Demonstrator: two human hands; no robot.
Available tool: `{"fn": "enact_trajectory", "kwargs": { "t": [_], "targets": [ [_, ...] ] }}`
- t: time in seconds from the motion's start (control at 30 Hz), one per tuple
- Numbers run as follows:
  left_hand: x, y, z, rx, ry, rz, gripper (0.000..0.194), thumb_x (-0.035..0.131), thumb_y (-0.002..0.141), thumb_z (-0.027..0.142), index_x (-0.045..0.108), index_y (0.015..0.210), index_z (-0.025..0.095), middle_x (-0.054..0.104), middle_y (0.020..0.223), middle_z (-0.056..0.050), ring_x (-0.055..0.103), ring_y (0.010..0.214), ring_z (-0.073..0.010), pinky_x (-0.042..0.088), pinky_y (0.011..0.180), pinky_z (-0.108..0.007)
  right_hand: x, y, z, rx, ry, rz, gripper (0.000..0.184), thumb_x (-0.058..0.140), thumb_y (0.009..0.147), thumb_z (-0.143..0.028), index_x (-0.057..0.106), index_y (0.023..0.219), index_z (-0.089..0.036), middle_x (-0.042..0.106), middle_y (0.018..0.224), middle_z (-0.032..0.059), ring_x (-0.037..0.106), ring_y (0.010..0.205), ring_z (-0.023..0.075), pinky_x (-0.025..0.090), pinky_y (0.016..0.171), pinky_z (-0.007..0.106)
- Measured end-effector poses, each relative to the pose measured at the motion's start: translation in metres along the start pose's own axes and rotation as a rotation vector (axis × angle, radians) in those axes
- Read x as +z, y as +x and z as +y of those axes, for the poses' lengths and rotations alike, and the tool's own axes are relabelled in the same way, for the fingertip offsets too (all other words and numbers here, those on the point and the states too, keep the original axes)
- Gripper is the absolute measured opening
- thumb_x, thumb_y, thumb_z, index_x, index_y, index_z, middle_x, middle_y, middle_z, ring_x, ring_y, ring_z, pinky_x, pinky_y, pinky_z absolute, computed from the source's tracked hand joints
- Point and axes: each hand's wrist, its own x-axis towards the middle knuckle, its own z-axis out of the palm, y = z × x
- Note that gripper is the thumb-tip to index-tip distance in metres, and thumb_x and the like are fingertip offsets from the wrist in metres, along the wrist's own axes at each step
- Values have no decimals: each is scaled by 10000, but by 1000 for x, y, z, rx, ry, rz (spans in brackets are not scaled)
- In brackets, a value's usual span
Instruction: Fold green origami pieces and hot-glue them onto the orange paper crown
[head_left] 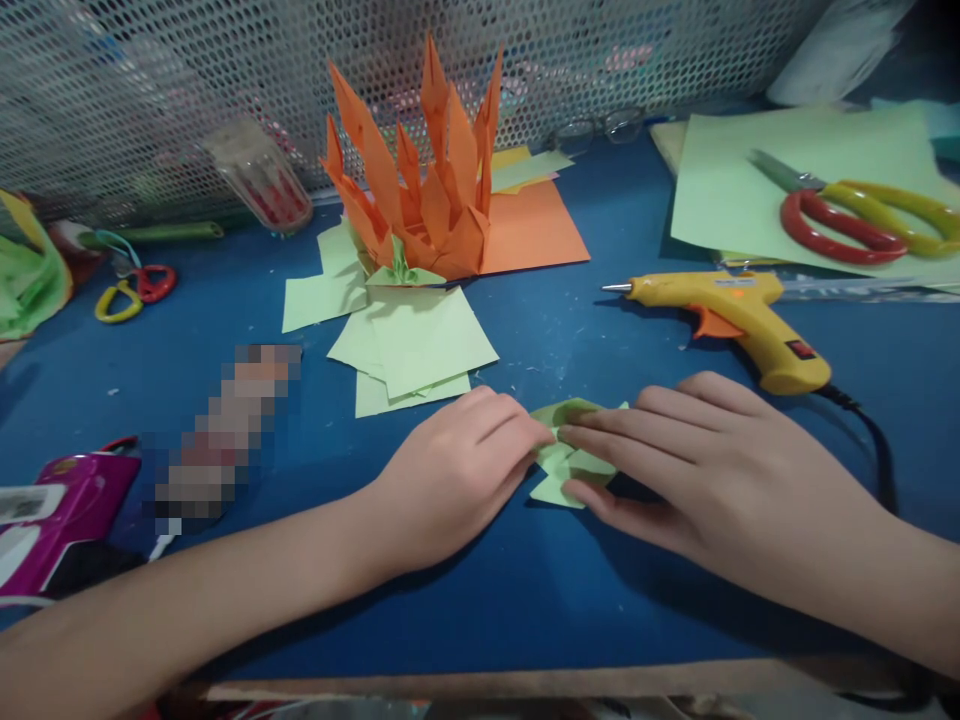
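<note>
A small piece of light green folded paper (564, 484) lies on the blue tabletop, between my two hands. My left hand (469, 475) is closed, with its fingertips pinching the paper's left side. From the right, my right hand (682, 460) grips the same paper, its long fingers over the top and the thumb at the lower edge. Fingers cover much of the paper, so its full shape is hidden. Beyond my left hand is a loose pile of light green paper squares (427, 340). A small green folded piece (405, 268) rests against the orange folded-paper piece with tall points (420, 210).
A yellow glue gun (739, 300) lies beyond my right hand, its cord trailing down. Large scissors (847, 220) rest on green sheets (720, 170). Small scissors (135, 290), a blurred-out device (225, 430) and a magenta object (82, 510) are leftward. A perforated panel (247, 60) stands behind.
</note>
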Motion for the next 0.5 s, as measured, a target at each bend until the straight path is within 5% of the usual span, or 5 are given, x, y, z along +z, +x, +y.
{"fn": "enact_trajectory", "kwargs": {
  "t": [0.5],
  "targets": [
    [-5, -3, 5, 346, 343, 52, 218, 467, 922, 83, 682, 884, 86, 724, 818, -83, 621, 736, -184, 467, 591, -293, 0, -3, 0, -57, 76, -1, 159, 533, 911, -202, 673, 924, -127, 703, 911, 68, 550, 707, 192, 314, 618, 341]
  ]
}}
